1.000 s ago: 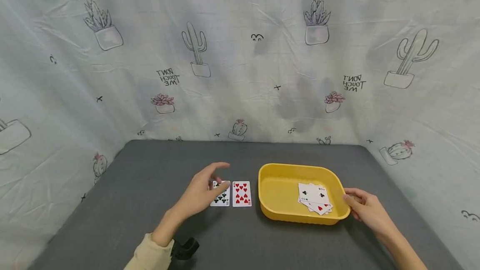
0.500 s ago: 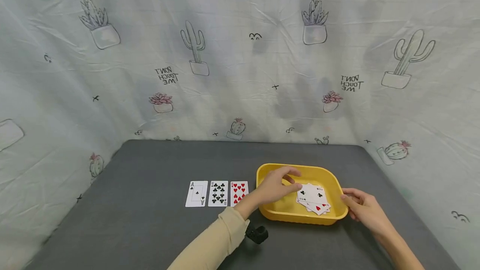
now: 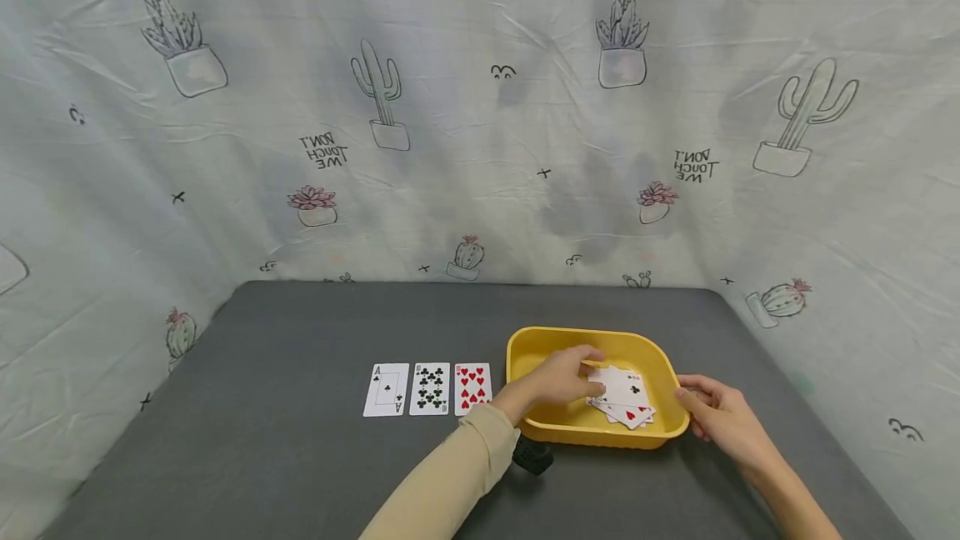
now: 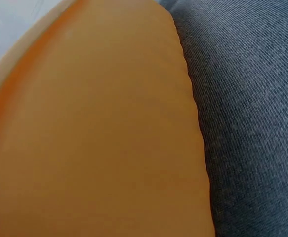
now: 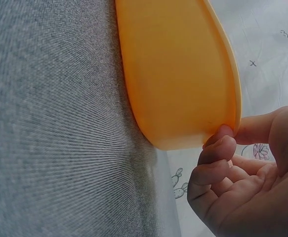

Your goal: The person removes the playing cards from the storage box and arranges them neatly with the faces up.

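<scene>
A yellow plastic tray [image 3: 551,432] stands on the grey table, with a small loose pile of playing cards [image 3: 628,415] inside, a club card on top and hearts showing below. My left hand [image 3: 558,375] reaches over the near left rim, its thumb and fingers spread apart at the left edge of the pile. Whether the fingertips touch the top card is hard to see. In the right wrist view, my right hand [image 5: 242,182] pinches the rim of the tray between thumb and curled fingers. The left wrist view shows only the tray's outer wall [image 4: 104,128] and tabletop, no fingers.
Left of the tray, face up in a row, lie an ace of clubs [image 3: 387,390], a ten of clubs [image 3: 430,389] and a ten of hearts [image 3: 472,388]. A pale curtain [image 3: 465,132] printed with cacti hangs behind the grey table [image 3: 247,440].
My left hand has moved right, from above the club cards at the left into the tray, and lowered to the pile. The ace became visible. My right hand keeps hold of the rim.
</scene>
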Motion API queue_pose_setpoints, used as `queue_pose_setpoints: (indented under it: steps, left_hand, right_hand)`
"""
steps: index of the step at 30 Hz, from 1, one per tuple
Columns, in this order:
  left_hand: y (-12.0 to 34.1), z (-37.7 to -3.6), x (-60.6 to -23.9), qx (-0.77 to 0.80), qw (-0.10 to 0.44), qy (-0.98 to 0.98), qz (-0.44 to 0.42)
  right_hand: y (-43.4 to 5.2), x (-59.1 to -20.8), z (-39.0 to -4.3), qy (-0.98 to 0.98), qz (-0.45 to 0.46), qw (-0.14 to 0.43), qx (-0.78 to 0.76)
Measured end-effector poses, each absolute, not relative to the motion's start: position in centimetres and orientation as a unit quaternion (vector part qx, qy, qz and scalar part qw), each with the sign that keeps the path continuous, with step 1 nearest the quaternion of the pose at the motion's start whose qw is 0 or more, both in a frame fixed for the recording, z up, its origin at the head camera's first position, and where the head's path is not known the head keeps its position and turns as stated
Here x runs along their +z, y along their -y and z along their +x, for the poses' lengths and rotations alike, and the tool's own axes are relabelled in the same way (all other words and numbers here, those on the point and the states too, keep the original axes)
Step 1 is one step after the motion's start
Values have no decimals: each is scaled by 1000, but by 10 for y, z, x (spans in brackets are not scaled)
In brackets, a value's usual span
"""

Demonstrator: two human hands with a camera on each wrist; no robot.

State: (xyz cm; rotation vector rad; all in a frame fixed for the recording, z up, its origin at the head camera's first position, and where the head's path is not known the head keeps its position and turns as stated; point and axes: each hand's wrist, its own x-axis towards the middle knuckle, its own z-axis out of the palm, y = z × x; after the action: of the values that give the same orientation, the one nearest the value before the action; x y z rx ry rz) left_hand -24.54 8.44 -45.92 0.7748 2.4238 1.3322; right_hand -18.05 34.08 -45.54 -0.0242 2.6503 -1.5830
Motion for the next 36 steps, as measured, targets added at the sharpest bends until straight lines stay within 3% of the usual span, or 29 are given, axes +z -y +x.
queue_pose_setpoints:
  steps: [13, 21, 29, 36]
  left_hand:
    - [-85, -241, -460, 459, 179, -824, 282]
    - [-84, -245, -466, 377, 135, -863, 310]
    - [-84, -244, -465, 383, 147, -851, 328]
    - [-83, -243, -463, 338, 101, -870, 344]
  right_hand:
    - [-342, -457, -182, -855, -8, 28, -518]
    - [-341, -455, -182, -854, -11, 25, -519]
    - [-341, -458, -183, -855, -14, 23, -518]
    - [-340, -457, -182, -854, -12, 24, -519]
